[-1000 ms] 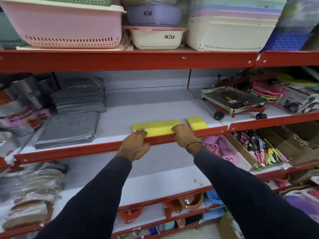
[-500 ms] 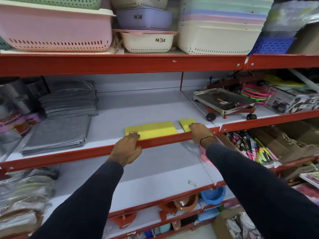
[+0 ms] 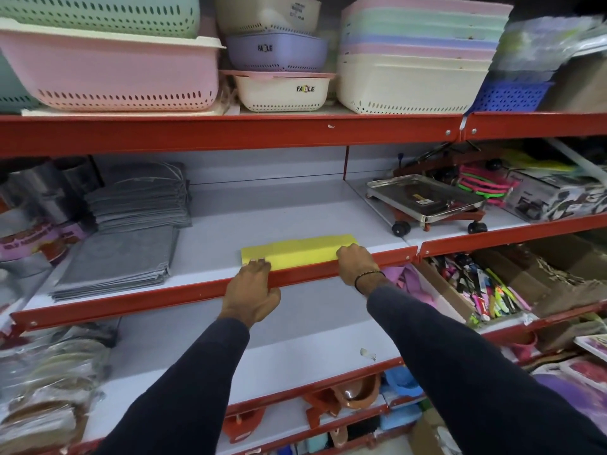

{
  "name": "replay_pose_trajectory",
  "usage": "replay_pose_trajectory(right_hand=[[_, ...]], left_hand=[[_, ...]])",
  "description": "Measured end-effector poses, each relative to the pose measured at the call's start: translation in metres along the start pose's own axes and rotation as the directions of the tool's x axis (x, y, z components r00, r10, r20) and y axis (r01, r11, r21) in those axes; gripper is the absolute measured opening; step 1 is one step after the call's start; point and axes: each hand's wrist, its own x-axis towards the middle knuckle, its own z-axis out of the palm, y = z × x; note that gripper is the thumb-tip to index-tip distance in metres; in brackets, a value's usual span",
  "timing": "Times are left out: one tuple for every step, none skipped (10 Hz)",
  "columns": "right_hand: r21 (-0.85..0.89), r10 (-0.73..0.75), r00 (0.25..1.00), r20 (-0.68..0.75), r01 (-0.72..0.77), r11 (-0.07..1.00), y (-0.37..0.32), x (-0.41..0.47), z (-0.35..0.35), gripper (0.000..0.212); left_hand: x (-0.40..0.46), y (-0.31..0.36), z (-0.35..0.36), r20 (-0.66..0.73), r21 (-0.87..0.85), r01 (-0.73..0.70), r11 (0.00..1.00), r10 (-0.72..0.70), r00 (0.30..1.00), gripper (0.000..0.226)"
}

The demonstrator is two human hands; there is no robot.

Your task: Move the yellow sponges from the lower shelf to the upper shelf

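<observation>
The yellow sponges lie flat in one joined row at the front of the upper shelf, just behind its red lip. My left hand rests over the lip with its fingertips on the row's left end. My right hand, with a dark bead bracelet at the wrist, touches the row's right end. Neither hand grips a sponge; the fingers lie apart on top. The lower shelf beneath my arms shows bare grey board with no sponges.
Grey cloth stacks lie left of the sponges. A steel tray on wheels stands to the right. Plastic baskets fill the top shelf. A box of pens sits lower right; bagged goods sit lower left.
The small sponge that lay apart on the right now sits pushed against the larger one, forming one row. My right hand moved left with it; the view tilted up slightly.
</observation>
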Motion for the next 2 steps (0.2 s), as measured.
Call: replay_pose_trajectory(right_hand=[[0.122, -0.026, 1.0, 0.014, 0.024, 0.992, 0.0, -0.016, -0.006, 0.04], [0.128, -0.062, 0.974, -0.219, 0.092, 0.987, 0.002, -0.029, -0.022, 0.044]], left_hand=[[-0.004, -0.002, -0.003, 0.0, -0.029, -0.044, 0.999, 0.044, 0.999, 0.064], [-0.008, -0.008, -0.015, -0.126, 0.054, -0.182, 0.982, 0.187, 0.974, 0.058]])
